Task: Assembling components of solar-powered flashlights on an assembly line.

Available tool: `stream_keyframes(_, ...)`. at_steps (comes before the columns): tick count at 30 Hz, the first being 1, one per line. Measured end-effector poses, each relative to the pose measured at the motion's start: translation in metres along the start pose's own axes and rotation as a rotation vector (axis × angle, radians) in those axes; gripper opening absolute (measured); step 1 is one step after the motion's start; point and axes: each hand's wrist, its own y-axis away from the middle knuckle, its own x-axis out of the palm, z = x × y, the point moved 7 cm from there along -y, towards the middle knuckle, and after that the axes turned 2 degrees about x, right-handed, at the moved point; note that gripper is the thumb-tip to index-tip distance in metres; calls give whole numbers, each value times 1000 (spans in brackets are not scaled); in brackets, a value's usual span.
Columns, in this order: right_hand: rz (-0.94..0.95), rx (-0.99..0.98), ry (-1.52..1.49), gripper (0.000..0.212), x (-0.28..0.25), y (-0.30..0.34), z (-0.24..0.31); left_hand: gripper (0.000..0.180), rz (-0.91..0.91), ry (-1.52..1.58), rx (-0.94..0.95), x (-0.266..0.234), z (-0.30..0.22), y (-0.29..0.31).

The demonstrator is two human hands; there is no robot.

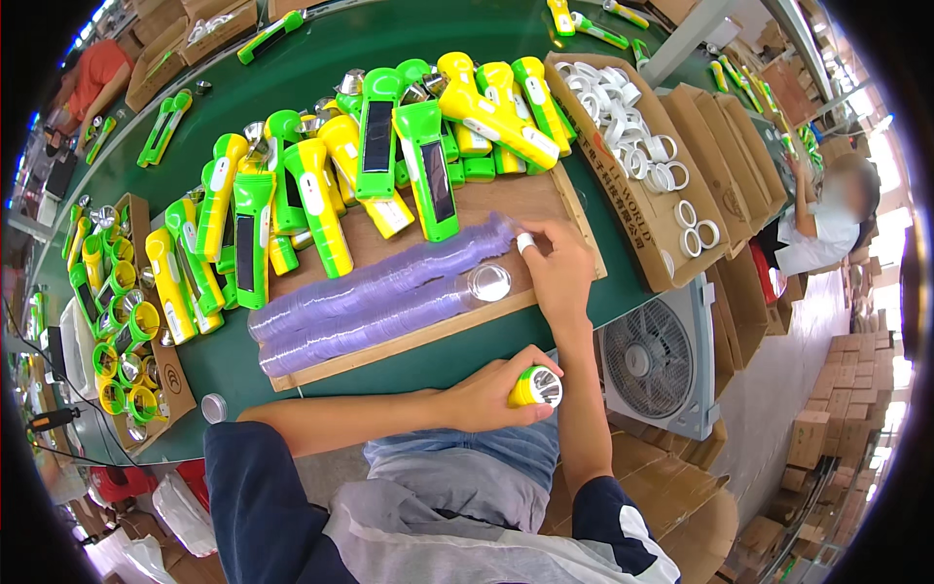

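My left hand [491, 394] is closed round a green and yellow flashlight [535, 387], its shiny reflector facing up, just off the table's front edge. My right hand [556, 268] reaches to the far right end of a row of clear plastic lenses [389, 263], with finger and thumb drawn together. Something white [526, 242] shows at its fingertips; whether it is a ring or a finger covering I cannot tell. A single round lens [489, 283] lies flat at the end of the nearer row. Both rows rest on a wood-edged board [418, 343].
Yellow and green flashlights [316, 204] are heaped behind the lenses. To the right stands a cardboard box [623, 214] of white rings [686, 214], with a fan [647, 360] below. A box [175, 384] of flashlight parts sits left. A person [827, 219] sits far right.
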Motion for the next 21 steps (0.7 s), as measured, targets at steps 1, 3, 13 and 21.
stream_keyframes(1, -17, -47, -50, 22, 0, -1, 1, 46, -11, 18, -19, -1, -1, 0)
stream_keyframes(3, -32, -86, -98, 21, -5, 1, 3, 46, -20, 41, -44, -1, 4, 0)
stream_keyframes(13, 439, 431, -715, 38, -63, 96, -4, 49, -228, 155, 14, -13, 6, 3)
stream_keyframes(21, 556, 588, -926, 40, -23, 123, -24, 48, -197, 6, 105, -9, 0, -2)
